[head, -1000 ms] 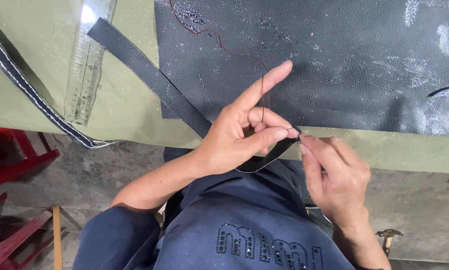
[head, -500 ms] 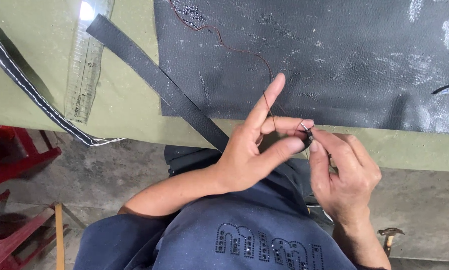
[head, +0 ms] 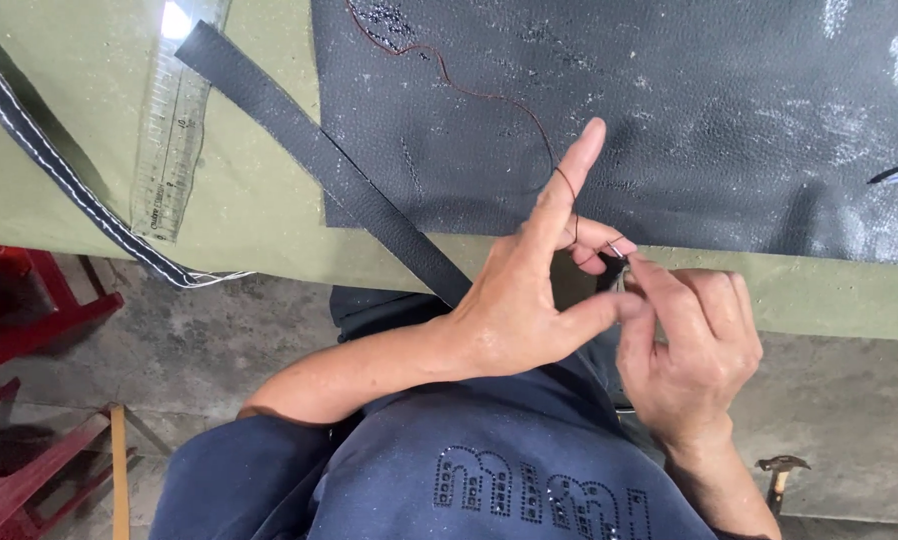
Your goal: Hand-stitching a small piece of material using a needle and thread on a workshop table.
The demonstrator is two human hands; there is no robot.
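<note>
A long black leather strap (head: 319, 155) runs diagonally from the green table down to my hands. My left hand (head: 529, 310) holds the strap's near end between thumb and middle fingers, with the index finger pointing up. A thin brown thread (head: 469, 92) trails across the black leather sheet (head: 689, 110) and loops around that index finger. My right hand (head: 689, 345) meets the left at the strap's end, fingertips pinched on the thread, where a small shiny tip shows. The strap's end is mostly hidden by my fingers.
A clear plastic ruler (head: 174, 130) lies on the green table (head: 259, 230) left of the strap. A second black strap with white stitching (head: 59, 170) hangs over the table edge. Red stools (head: 19, 330) stand on the concrete floor at left, and a hammer (head: 779, 470) lies at lower right.
Both hands have shifted right and up towards the table edge. My left index finger has risen more upright, with the thread now looped over it.
</note>
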